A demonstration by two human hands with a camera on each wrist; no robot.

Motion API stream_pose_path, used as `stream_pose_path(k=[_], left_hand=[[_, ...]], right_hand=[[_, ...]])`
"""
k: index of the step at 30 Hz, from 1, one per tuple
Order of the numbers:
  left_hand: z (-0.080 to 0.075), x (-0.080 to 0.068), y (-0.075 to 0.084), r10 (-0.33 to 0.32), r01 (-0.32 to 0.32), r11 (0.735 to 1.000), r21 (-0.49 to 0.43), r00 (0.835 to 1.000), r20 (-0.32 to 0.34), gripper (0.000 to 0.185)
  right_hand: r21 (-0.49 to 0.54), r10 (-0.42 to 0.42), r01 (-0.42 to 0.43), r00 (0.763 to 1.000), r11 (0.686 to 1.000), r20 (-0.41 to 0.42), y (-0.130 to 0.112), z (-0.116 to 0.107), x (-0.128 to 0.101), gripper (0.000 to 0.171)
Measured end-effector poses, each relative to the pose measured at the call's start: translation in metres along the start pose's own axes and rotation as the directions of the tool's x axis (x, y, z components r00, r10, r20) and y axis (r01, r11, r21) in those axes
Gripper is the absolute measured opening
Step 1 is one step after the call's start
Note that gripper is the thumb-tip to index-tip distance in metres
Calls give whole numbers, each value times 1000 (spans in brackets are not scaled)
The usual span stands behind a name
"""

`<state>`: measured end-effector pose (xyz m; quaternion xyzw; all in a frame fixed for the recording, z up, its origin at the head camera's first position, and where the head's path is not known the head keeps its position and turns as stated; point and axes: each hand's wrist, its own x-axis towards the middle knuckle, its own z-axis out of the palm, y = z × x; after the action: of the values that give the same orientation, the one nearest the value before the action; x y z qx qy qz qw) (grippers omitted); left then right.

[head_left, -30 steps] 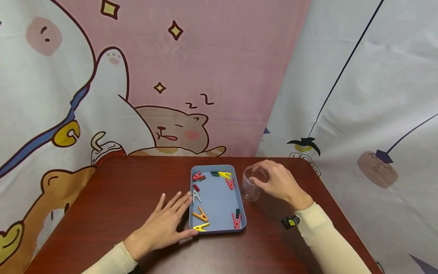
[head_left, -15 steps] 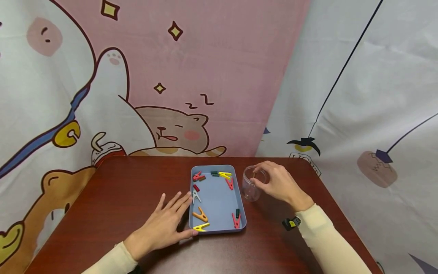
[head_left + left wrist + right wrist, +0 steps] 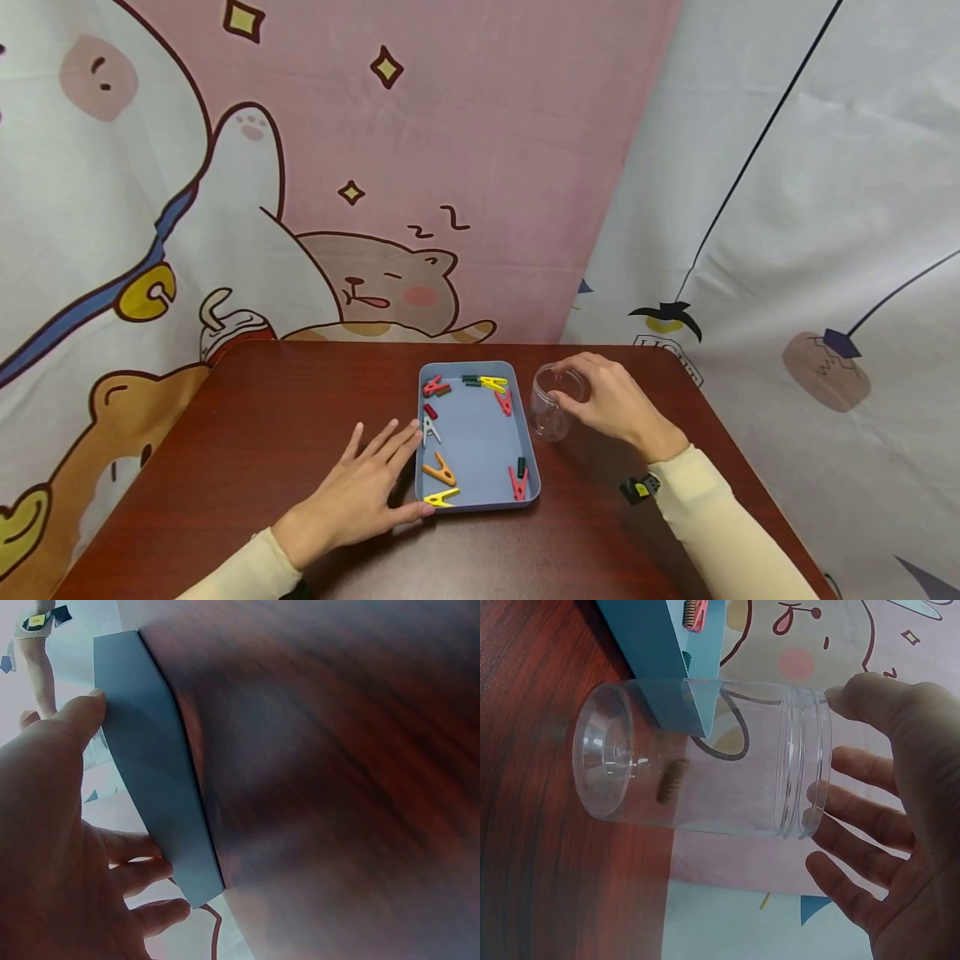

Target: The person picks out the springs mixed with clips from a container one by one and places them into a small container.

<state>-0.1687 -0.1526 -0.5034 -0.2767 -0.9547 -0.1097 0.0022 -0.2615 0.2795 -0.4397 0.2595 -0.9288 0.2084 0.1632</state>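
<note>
On the dark red table (image 3: 285,417) a blue tray (image 3: 480,437) sits between the person's two hands, with a clear plastic jar (image 3: 553,408) standing just beside its right edge. The right hand (image 3: 611,400) is at the jar's mouth, thumb on the rim and fingers spread loosely around the opening — in the right wrist view the fingers (image 3: 862,825) look relaxed rather than clamped, and they pinch nothing. Inside the jar, seen from that wrist, a single small brown peg (image 3: 671,780) is in mid-air, not yet at the bottom.

The left hand (image 3: 360,496) lies flat on the table, fingers straight, its thumb and fingertips touching the tray's left wall (image 3: 150,772); it holds nothing and seems only to steady the tray.

Judging by how things lie, the work of moving pegs from tray to jar has barely begun — one piece is in the jar, while the rest remain in the tray: a red clothespin (image 3: 517,482), an orange one (image 3: 439,472), a yellow one (image 3: 441,497), a white one (image 3: 430,430), and a cluster of red, green and yellow pegs (image 3: 480,383) along the far end. Nearly the whole lot is left to shift.
</note>
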Motion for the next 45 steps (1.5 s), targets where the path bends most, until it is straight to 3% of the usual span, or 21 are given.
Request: stream_pose_path(k=[20,35,45], left_hand=[[-1,0,0,-2,2,1000,0,1000,4,110],[1,1,0,-4,4,1000,7,1000,14,111],[-5,1,2,-7,7,1000,-4,999,31,111]], right_hand=[[-59,-9,9,1000,998,8,-4,-2,-1,40],[-138,-151,144,988,980,-37,-16,0,3,40],[-182,-207,204,978,962,1,-36,-1,3,44]])
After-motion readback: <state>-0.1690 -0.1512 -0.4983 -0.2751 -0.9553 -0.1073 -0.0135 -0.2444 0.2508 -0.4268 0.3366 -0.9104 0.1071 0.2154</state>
